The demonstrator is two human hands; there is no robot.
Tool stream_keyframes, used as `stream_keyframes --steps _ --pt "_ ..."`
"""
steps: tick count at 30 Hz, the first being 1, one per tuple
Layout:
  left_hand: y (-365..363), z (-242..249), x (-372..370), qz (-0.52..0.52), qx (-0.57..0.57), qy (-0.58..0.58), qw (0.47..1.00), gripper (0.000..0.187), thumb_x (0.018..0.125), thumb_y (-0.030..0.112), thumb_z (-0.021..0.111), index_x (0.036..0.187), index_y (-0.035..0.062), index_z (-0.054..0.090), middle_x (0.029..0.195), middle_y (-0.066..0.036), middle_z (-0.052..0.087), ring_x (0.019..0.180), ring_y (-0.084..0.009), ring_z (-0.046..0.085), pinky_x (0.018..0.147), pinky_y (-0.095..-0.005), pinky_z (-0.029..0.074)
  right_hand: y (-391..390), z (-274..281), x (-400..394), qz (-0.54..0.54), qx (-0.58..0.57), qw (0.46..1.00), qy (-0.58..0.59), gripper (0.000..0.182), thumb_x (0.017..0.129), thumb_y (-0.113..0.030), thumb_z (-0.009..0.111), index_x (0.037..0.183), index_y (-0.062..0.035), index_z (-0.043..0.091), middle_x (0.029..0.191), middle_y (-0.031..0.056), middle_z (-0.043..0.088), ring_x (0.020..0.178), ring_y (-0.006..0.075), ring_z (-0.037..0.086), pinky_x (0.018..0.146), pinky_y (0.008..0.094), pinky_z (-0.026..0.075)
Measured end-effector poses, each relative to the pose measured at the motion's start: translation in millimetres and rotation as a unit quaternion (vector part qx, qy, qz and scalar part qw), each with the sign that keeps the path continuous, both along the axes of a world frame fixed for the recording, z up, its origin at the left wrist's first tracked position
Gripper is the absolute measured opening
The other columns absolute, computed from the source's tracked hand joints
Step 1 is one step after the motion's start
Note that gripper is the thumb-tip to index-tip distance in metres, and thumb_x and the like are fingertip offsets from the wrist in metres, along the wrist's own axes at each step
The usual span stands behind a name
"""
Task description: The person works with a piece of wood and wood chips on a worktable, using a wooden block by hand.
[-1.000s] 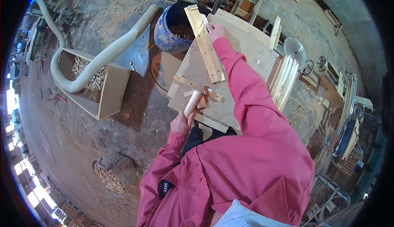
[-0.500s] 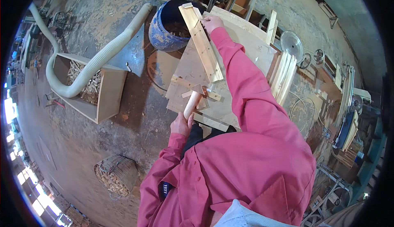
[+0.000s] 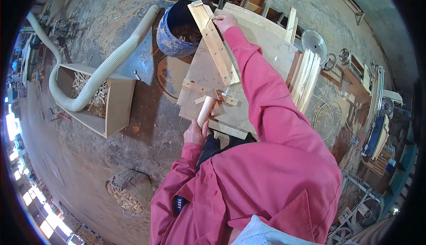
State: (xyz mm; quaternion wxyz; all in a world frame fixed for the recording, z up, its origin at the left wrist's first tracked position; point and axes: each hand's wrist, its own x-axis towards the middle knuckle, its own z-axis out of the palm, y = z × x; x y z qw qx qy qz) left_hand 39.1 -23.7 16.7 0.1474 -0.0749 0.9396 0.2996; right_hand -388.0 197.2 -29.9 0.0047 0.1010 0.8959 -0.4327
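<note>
My left hand point(image 3: 195, 133) is wrapped around the near end of a smooth round wooden piece point(image 3: 205, 112). The far end of that piece rests among small wooden blocks and a crosswise strip point(image 3: 191, 85) on the worktable point(image 3: 259, 63). My right hand point(image 3: 225, 22) reaches to the far side, fingers curled at the edge of a long wooden board point(image 3: 217, 50) with dark spots along it. What those fingers pinch is too small to make out. The board lies slanted across the table, its far end beside the blue bin.
A blue bin point(image 3: 165, 36) stands beyond the table. To the left, a pale hose point(image 3: 106, 63) runs over a wooden box point(image 3: 120, 107) of offcuts. A basket of wood pieces point(image 3: 128, 189) sits near left. Stacked strips point(image 3: 306, 81) and a circular blade point(image 3: 314, 42) are at right.
The view has shifted slightly, so the surroundings appear a little displaced. Both hands, the round wooden piece and the board keep nearly the same places relative to the table.
</note>
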Motion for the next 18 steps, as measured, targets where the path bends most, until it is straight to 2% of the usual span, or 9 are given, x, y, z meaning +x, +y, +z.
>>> stream_keyframes --steps 2,4,8,18 --pt "2 1 -5 0.000 0.000 -0.007 1.000 0.043 0.096 0.045 0.062 0.095 0.0027 0.052 0.071 -0.023 0.065 0.069 -0.0445 0.066 0.061 -0.0523 0.051 0 0 -3 0.001 0.027 0.999 0.022 0.022 0.081 -0.024 0.079 0.097 -0.0102 0.080 0.090 0.0094 0.077 0.081 0.0211 0.073 0.080 0.0334 0.056" --pt "5 0 -9 -0.001 0.000 -0.015 1.000 0.043 0.096 0.045 0.062 0.096 0.0028 0.052 0.072 -0.022 0.065 0.069 -0.0446 0.066 0.061 -0.0524 0.051 0 10 -4 -0.032 0.012 0.999 -0.011 0.023 0.079 -0.025 0.081 0.097 -0.0109 0.080 0.093 0.0109 0.077 0.085 0.0228 0.074 0.082 0.0349 0.056" --pt "11 1 -18 0.000 0.000 -0.014 1.000 0.042 0.096 0.044 0.063 0.095 0.0029 0.052 0.072 -0.022 0.066 0.069 -0.0443 0.066 0.061 -0.0524 0.051 4 17 -10 -0.056 -0.018 0.998 -0.024 0.023 0.078 -0.026 0.082 0.096 -0.0110 0.080 0.091 0.0095 0.077 0.084 0.0217 0.074 0.081 0.0346 0.056" --pt "26 -7 -45 -0.013 -0.023 0.012 1.000 0.045 0.097 0.047 0.062 0.091 0.0035 0.050 0.068 -0.018 0.066 0.064 -0.0407 0.067 0.058 -0.0508 0.053 19 17 -39 -0.050 0.005 0.999 -0.005 0.021 0.076 -0.029 0.083 0.089 -0.0143 0.081 0.086 0.0084 0.076 0.079 0.0226 0.072 0.079 0.0355 0.056"
